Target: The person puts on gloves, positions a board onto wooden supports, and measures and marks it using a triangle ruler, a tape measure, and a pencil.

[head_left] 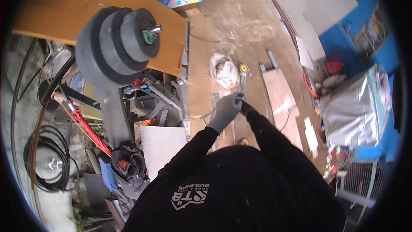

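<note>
While gloved L hand (227, 110) is half-curled right by R hand (246, 108), can't tell if either grips anything; R fingers mostly hidden. White tub or bag (227, 80) w/ greyish stuff sits just ahead of hands on floor (253, 38), small yellow round item (243, 68) to its R. Pale board (281, 91) lies R of hands, grey weight plates (109, 45) well off L.

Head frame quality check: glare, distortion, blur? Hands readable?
Head view: fisheye bending toward the rim, black corners, blue fringe lower left; head view: bright sheen on the silver cover; head view: gloved left hand looks soft in detail, right hand dark and partly hidden, fingers hard to make out.
</note>
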Motion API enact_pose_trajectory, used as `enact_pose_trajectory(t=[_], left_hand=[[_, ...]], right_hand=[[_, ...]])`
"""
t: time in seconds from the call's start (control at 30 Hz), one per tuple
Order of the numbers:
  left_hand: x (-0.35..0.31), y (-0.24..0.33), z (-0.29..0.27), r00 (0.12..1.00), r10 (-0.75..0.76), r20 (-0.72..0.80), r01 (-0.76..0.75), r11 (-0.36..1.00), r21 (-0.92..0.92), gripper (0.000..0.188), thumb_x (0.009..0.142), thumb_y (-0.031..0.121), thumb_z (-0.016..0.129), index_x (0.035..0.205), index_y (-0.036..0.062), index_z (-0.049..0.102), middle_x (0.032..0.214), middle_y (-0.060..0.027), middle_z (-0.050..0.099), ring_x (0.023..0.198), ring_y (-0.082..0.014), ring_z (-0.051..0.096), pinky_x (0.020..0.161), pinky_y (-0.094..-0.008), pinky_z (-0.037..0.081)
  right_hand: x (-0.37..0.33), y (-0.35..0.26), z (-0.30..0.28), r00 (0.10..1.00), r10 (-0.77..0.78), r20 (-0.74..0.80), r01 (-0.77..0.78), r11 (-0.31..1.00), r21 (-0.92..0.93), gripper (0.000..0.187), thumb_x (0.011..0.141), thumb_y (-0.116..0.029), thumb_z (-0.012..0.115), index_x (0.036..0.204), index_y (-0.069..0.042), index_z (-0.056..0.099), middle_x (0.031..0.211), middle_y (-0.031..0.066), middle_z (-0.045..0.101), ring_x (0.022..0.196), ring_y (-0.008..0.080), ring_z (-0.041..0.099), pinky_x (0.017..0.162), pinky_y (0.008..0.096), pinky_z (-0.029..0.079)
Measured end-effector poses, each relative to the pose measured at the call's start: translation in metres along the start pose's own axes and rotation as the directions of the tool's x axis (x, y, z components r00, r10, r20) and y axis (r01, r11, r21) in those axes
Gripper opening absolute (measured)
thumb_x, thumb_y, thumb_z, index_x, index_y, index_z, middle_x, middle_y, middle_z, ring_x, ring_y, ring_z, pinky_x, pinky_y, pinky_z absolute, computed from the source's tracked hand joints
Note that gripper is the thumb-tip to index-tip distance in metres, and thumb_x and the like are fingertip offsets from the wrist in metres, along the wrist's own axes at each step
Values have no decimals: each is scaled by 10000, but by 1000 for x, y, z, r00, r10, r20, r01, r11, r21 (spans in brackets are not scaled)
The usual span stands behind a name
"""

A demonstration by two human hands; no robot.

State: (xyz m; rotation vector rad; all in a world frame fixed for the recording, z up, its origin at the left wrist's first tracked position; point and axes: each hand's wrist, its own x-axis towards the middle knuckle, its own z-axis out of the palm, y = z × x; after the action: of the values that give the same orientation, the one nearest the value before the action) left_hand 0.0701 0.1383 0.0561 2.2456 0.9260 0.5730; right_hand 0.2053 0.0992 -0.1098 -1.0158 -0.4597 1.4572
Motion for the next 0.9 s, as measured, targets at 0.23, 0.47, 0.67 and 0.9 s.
enact_pose_trajectory(t=[0.23, 0.47, 0.67, 0.9], left_hand=[[9, 18, 3, 935, 162, 315, -286, 869, 403, 155, 906, 209, 642, 929, 83, 731, 922, -149, 741, 860, -355, 737, 757, -477, 583], [-41, 29, -3, 978, 197, -68, -185, 970, 158, 157, 909, 184, 673, 1007, 72, 623, 958, -146, 648, 826, -320, 704, 676, -469, 578], [-54, 5, -8, 992, 53, 116, -63, 995, 77, 266, 932, 321, 662, 1015, 73, 611, 984, -166, 649, 835, -392, 681, 722, -527, 554], [-75, -11, -29, 903, 244, 353, -208, 969, -136, 180, 929, 233, 631, 916, 54, 625, 880, -142, 662, 830, -381, 675, 742, -489, 547]], right_hand=[[8, -15, 19, 989, 110, -101, -124, 982, -144, 358, 1064, -484, 561, 1106, -143, 661, 935, 36, 649, 756, 140, 609, 646, 308, 524], [38, -58, 27, 971, 230, -59, -222, 968, 114, 445, 1066, -612, 496, 1086, -192, 642, 910, 7, 614, 680, 117, 556, 570, 282, 489], [43, -26, 30, 947, 179, -267, -164, 984, 76, 739, 947, -803, 524, 1359, -191, 579, 1305, 30, 673, 1091, 219, 661, 813, 468, 527], [-16, -8, 71, 931, 263, -254, -219, 957, 188, 787, 947, -783, 537, 1449, -177, 540, 1331, 63, 668, 1126, 259, 639, 910, 472, 495]])
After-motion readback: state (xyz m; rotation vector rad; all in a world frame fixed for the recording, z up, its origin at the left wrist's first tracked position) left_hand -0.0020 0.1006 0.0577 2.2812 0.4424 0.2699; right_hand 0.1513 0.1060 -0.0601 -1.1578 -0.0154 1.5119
